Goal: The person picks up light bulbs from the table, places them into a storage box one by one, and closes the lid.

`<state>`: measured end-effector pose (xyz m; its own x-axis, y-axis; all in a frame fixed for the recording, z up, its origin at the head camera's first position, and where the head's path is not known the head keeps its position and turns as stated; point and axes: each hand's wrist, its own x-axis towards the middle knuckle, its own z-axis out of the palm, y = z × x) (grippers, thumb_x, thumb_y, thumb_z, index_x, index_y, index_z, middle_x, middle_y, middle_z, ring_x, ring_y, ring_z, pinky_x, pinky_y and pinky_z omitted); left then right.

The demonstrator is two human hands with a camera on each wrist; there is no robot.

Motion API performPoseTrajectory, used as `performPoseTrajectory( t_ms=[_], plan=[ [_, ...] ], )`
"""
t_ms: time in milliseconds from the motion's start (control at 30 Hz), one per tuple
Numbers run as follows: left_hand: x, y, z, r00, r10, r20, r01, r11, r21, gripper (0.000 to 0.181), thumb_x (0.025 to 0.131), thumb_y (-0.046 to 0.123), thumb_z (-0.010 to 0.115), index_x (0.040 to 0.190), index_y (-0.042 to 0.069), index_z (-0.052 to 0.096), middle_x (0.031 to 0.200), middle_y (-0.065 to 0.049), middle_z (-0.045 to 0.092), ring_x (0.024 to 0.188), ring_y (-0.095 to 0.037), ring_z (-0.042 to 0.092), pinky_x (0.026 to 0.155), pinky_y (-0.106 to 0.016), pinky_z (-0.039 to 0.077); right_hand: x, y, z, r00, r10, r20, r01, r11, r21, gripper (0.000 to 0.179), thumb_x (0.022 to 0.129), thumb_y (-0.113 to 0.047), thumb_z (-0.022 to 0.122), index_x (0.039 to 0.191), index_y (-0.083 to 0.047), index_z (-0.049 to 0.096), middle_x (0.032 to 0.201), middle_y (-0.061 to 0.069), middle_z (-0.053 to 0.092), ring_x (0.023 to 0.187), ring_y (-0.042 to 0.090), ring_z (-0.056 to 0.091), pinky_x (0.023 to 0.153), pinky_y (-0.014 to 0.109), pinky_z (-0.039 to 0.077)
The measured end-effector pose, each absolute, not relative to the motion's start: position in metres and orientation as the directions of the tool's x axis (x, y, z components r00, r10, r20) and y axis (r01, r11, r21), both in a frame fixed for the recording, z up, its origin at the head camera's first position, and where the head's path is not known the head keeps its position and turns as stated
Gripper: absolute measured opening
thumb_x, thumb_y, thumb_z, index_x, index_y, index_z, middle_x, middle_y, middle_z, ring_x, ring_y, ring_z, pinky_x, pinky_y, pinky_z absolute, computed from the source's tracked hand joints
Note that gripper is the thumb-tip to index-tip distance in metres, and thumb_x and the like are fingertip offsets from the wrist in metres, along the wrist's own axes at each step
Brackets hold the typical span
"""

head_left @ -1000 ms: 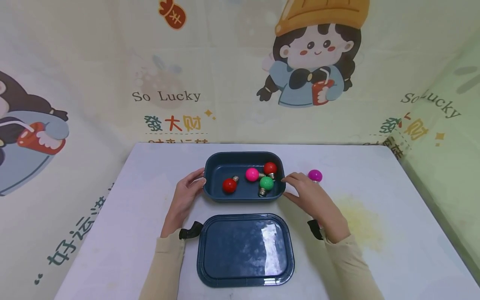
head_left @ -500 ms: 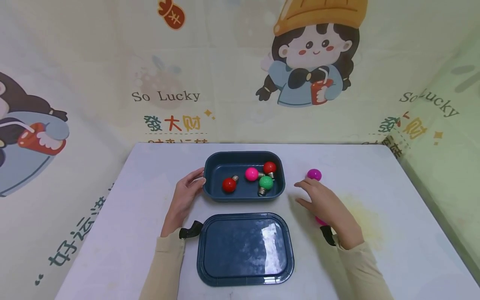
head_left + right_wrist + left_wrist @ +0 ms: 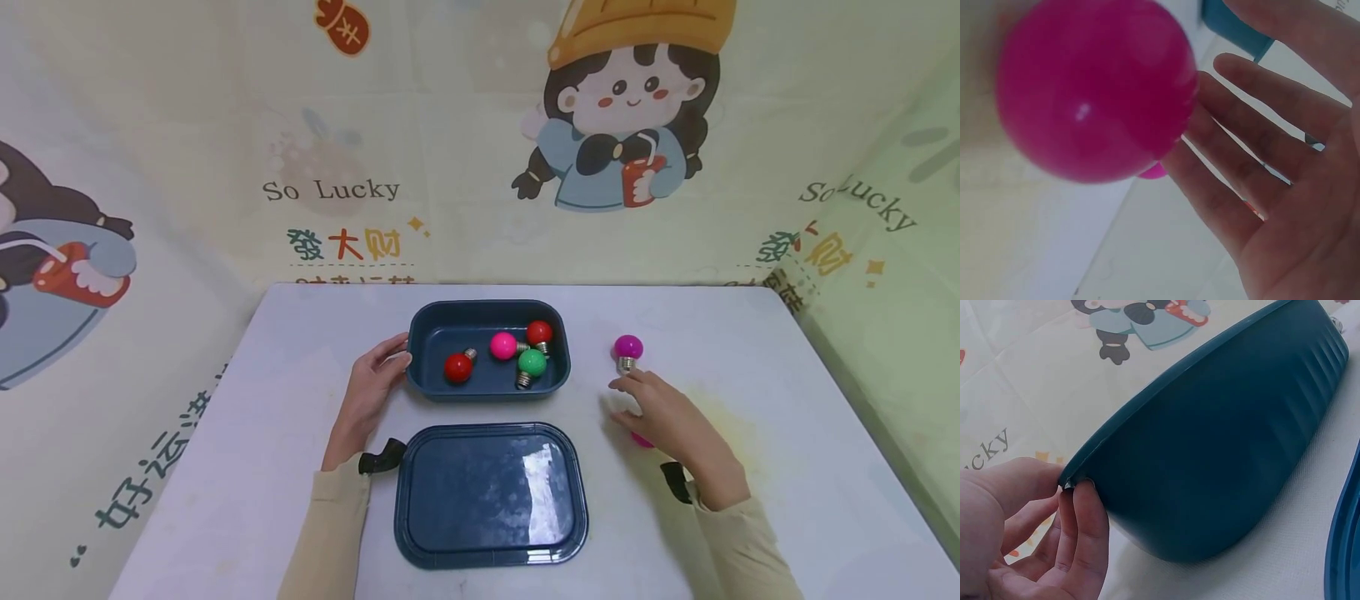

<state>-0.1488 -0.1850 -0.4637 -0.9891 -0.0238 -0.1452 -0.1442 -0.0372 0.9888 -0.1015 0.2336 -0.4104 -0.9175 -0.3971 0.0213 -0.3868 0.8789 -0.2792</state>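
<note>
My left hand (image 3: 372, 383) holds the left end of a dark blue plastic box (image 3: 487, 395). In the left wrist view its thumb and fingers (image 3: 1090, 525) pinch the box's rim (image 3: 1166, 372). Inside the box lie a red bulb (image 3: 458, 367), a pink bulb (image 3: 503, 345), a second red bulb (image 3: 538, 332) and a green bulb (image 3: 532, 362). To the right, my right hand (image 3: 667, 412), fingers spread and holding nothing, hovers over a pink bulb (image 3: 642, 440) that it mostly hides. That bulb (image 3: 1097, 87) looms large beside the fingers in the right wrist view.
A purple bulb (image 3: 628, 347) rests on the white table (image 3: 795, 417), just beyond the right fingertips. In front of the box lies a flat dark blue lid (image 3: 480, 496). Printed cloth (image 3: 465, 150) hangs behind the table and along its sides.
My right hand has left the box's right end and moved right and toward me, uncovering the purple bulb's metal base. The left hand has stayed on the box.
</note>
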Motion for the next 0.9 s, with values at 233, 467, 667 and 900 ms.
performPoseTrajectory(
  t_ms=[233,467,667,900],
  plan=[
    [-0.151,-0.185,-0.467,-0.991,-0.026,-0.129,-0.128,-0.04,0.991,0.046,0.098,0.018,0.064,0.142,0.011,0.054,0.136,-0.011,0.055,0.109,-0.015,0.061,0.084,-0.019,0.053,-0.096,0.241,-0.416,-0.926,-0.375,-0.03,-0.355,0.897,-0.265,0.044,0.077,-0.017,0.086,0.113,0.003,0.07,0.098,0.013,0.067,0.089,0.026,0.063,0.082,0.043,0.058],
    [-0.149,-0.185,-0.466,-0.991,-0.025,-0.128,-0.127,-0.039,0.991,0.046,0.098,0.018,0.063,0.142,0.012,0.054,0.136,-0.011,0.054,0.111,-0.018,0.06,0.087,-0.018,0.053,-0.095,0.244,-0.42,-0.93,-0.358,-0.087,-0.323,0.905,-0.278,0.047,0.075,-0.018,0.087,0.113,0.004,0.069,0.094,0.01,0.065,0.086,0.024,0.063,0.082,0.044,0.058],
    [-0.149,-0.184,-0.466,-0.99,-0.029,-0.135,-0.134,-0.04,0.99,0.046,0.098,0.018,0.064,0.143,0.012,0.054,0.137,-0.011,0.054,0.109,-0.016,0.061,0.086,-0.018,0.053,-0.097,0.245,-0.422,-0.93,-0.343,-0.134,-0.285,0.9,-0.329,0.042,0.076,-0.017,0.086,0.109,0.003,0.07,0.09,0.007,0.065,0.08,0.02,0.062,0.08,0.042,0.058],
    [-0.15,-0.184,-0.465,-0.989,-0.032,-0.142,-0.141,-0.042,0.989,0.045,0.098,0.017,0.064,0.142,0.012,0.054,0.136,-0.01,0.055,0.103,-0.012,0.062,0.083,-0.018,0.053,-0.097,0.247,-0.421,-0.923,-0.368,-0.116,-0.311,0.887,-0.341,0.032,0.077,-0.013,0.085,0.103,0.002,0.073,0.086,0.005,0.064,0.077,0.017,0.059,0.076,0.039,0.056]
  ],
)
